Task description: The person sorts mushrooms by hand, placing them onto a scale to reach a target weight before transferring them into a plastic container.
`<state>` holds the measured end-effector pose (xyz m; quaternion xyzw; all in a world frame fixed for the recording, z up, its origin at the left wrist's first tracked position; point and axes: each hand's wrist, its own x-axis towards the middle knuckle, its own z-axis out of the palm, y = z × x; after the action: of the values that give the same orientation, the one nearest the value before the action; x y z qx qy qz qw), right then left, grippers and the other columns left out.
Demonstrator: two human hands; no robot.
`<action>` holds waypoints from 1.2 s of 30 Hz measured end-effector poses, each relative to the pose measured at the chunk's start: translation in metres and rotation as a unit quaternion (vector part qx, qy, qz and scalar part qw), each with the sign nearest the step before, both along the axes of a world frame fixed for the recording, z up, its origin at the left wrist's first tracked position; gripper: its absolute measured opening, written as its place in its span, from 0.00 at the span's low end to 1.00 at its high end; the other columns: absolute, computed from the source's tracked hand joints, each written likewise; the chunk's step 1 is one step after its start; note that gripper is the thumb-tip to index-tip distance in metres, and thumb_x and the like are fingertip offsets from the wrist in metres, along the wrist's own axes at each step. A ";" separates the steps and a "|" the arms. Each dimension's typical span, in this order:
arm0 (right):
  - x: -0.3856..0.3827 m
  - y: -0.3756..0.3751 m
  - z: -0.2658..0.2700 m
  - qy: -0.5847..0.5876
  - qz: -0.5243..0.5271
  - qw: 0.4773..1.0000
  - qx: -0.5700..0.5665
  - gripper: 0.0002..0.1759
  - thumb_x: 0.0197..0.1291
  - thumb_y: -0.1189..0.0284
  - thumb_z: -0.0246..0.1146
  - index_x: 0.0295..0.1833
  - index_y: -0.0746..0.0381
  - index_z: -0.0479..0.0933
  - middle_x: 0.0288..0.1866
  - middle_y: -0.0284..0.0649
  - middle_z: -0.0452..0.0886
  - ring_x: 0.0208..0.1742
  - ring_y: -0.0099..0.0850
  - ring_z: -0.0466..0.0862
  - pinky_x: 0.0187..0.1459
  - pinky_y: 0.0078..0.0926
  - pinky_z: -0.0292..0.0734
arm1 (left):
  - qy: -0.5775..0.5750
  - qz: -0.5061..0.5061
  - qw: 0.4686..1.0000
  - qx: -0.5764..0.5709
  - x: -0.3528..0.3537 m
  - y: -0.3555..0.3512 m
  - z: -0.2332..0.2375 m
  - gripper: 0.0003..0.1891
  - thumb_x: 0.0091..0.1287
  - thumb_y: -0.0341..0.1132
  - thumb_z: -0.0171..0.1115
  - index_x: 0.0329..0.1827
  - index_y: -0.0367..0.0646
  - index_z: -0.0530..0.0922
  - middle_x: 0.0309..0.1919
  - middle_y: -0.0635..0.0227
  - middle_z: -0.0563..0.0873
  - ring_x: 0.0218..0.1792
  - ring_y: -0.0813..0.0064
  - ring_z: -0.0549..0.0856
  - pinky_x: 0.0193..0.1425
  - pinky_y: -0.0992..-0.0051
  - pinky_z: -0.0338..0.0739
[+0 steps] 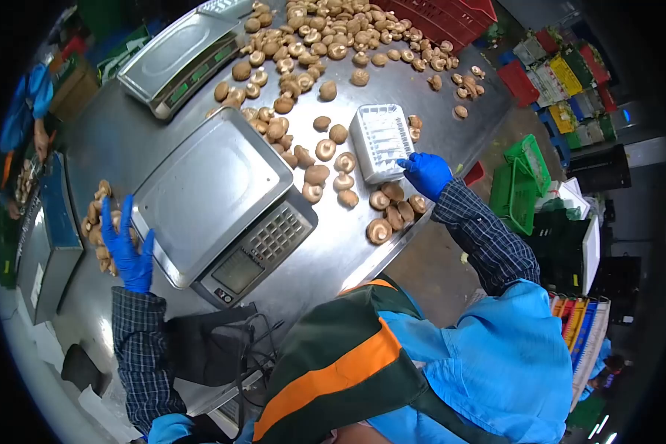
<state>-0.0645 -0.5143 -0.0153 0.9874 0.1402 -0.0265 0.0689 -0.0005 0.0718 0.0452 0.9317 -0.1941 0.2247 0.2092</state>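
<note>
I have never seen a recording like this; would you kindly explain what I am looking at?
It is one picture from a camera worn on a person's head, looking down over a steel table. There is no machine: the two blue-gloved hands are the person's own. The left hand is spread open beside a pile of mushrooms, next to a weighing scale. The right hand touches the corner of a white tray; whether it grips cannot be confirmed. Loose mushrooms lie scattered nearby.

A steel table (pixel 351 240) bears two scales (pixel 214 185), a white tray (pixel 381 140) and loose mushrooms (pixel 311 33).
</note>
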 end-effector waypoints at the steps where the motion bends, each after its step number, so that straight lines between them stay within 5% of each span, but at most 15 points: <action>1: 0.006 -0.005 -0.003 0.049 0.003 0.998 -0.040 0.09 0.54 0.72 0.58 0.39 0.56 0.81 0.33 0.39 0.81 0.34 0.38 0.83 0.34 0.35 0.79 | 0.003 -0.018 1.000 0.019 -0.003 -0.020 0.008 0.35 0.51 0.28 0.68 0.66 0.50 0.70 0.72 0.54 0.58 0.71 0.54 0.59 0.73 0.60 0.54; 6: 0.021 -0.009 -0.003 0.161 0.005 0.987 0.004 0.12 0.59 0.66 0.53 0.37 0.57 0.81 0.37 0.42 0.83 0.36 0.42 0.83 0.39 0.36 0.79 | 0.019 -0.063 0.998 0.012 -0.006 -0.095 0.012 0.35 0.50 0.27 0.68 0.66 0.51 0.71 0.72 0.53 0.57 0.71 0.52 0.59 0.73 0.59 0.54; 7: 0.017 -0.016 -0.016 0.064 0.050 0.992 0.097 0.08 0.51 0.70 0.56 0.28 0.61 0.78 0.26 0.46 0.80 0.28 0.42 0.83 0.29 0.40 0.78 | 0.033 -0.078 0.996 0.005 -0.006 -0.109 0.011 0.35 0.50 0.27 0.68 0.66 0.51 0.71 0.72 0.53 0.57 0.71 0.52 0.59 0.73 0.59 0.54; 14: 0.017 -0.022 -0.029 0.121 0.018 0.967 0.222 0.08 0.50 0.71 0.59 0.28 0.62 0.80 0.26 0.45 0.81 0.27 0.41 0.83 0.28 0.36 0.78 | 0.093 -0.103 0.990 -0.025 0.001 -0.202 0.008 0.35 0.49 0.27 0.68 0.64 0.51 0.72 0.71 0.52 0.58 0.70 0.51 0.59 0.72 0.59 0.55; 19: 0.019 -0.021 -0.032 0.114 0.071 0.965 0.226 0.06 0.45 0.71 0.62 0.27 0.63 0.80 0.24 0.46 0.80 0.25 0.40 0.83 0.26 0.35 0.78 | 0.129 -0.139 0.980 -0.058 0.014 -0.251 -0.002 0.36 0.47 0.26 0.70 0.64 0.54 0.72 0.71 0.54 0.59 0.69 0.52 0.61 0.73 0.59 0.55; 22: 0.019 -0.023 -0.031 0.226 -0.020 0.946 0.230 0.13 0.52 0.67 0.64 0.38 0.65 0.80 0.32 0.46 0.81 0.34 0.33 0.80 0.37 0.30 0.75 | 0.141 -0.161 0.975 -0.050 0.019 -0.269 -0.006 0.35 0.48 0.27 0.70 0.64 0.55 0.72 0.71 0.54 0.59 0.69 0.52 0.60 0.72 0.59 0.56; 24: 0.018 -0.024 -0.029 0.108 0.079 0.964 0.228 0.06 0.45 0.70 0.62 0.26 0.62 0.79 0.23 0.44 0.79 0.25 0.41 0.82 0.25 0.36 0.76 | 0.151 -0.182 0.971 -0.046 0.018 -0.279 -0.005 0.34 0.50 0.28 0.70 0.64 0.53 0.73 0.70 0.54 0.60 0.69 0.53 0.61 0.72 0.59 0.56; 28: 0.027 -0.022 -0.009 0.124 0.087 0.977 0.151 0.09 0.45 0.66 0.63 0.31 0.60 0.79 0.28 0.43 0.79 0.28 0.40 0.81 0.27 0.38 0.76 | 0.168 -0.206 0.964 -0.027 0.013 -0.277 -0.018 0.33 0.51 0.28 0.69 0.64 0.53 0.72 0.69 0.54 0.62 0.68 0.52 0.62 0.71 0.59 0.57; 30: 0.024 -0.012 0.024 0.081 0.059 0.978 0.182 0.12 0.48 0.62 0.62 0.31 0.59 0.80 0.29 0.42 0.81 0.29 0.41 0.82 0.31 0.37 0.77 | 0.425 -0.200 0.855 -0.219 0.010 -0.281 -0.022 0.30 0.59 0.34 0.66 0.66 0.48 0.70 0.63 0.55 0.70 0.61 0.60 0.71 0.65 0.63 0.66; 32: 0.022 0.001 0.034 0.027 0.088 0.961 0.260 0.11 0.49 0.63 0.62 0.33 0.59 0.80 0.27 0.41 0.79 0.29 0.41 0.81 0.32 0.36 0.76 | 0.593 -0.177 0.665 -0.419 0.007 -0.295 -0.029 0.31 0.66 0.40 0.61 0.70 0.40 0.62 0.54 0.58 0.80 0.50 0.71 0.80 0.55 0.71 0.76; 33: 0.022 0.008 0.032 0.015 0.143 0.941 0.306 0.08 0.46 0.68 0.63 0.33 0.58 0.79 0.25 0.41 0.77 0.27 0.40 0.80 0.28 0.37 0.75 | 0.594 -0.188 0.662 -0.417 0.009 -0.306 -0.023 0.31 0.66 0.40 0.61 0.70 0.40 0.62 0.54 0.58 0.80 0.50 0.71 0.80 0.55 0.71 0.76; 35: 0.018 0.037 0.045 -0.039 0.221 0.932 0.284 0.10 0.45 0.71 0.64 0.36 0.59 0.80 0.27 0.42 0.78 0.29 0.41 0.80 0.29 0.38 0.75 | 0.686 -0.129 0.535 -0.476 0.015 -0.328 -0.006 0.33 0.65 0.36 0.61 0.71 0.39 0.58 0.51 0.59 0.81 0.44 0.72 0.83 0.47 0.75 0.79; 36: 0.019 0.035 0.041 -0.042 0.223 0.933 0.281 0.10 0.45 0.71 0.64 0.36 0.59 0.80 0.27 0.42 0.78 0.29 0.41 0.80 0.29 0.38 0.75 | 0.603 -0.157 0.587 -0.517 0.016 -0.343 -0.010 0.32 0.64 0.31 0.59 0.71 0.39 0.58 0.46 0.58 0.84 0.38 0.74 0.85 0.39 0.79 0.80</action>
<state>-0.0451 -0.4794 0.0259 0.9100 0.3550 0.0712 -0.2018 0.0159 -0.2716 0.0348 0.5440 -0.0175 -0.3617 0.7569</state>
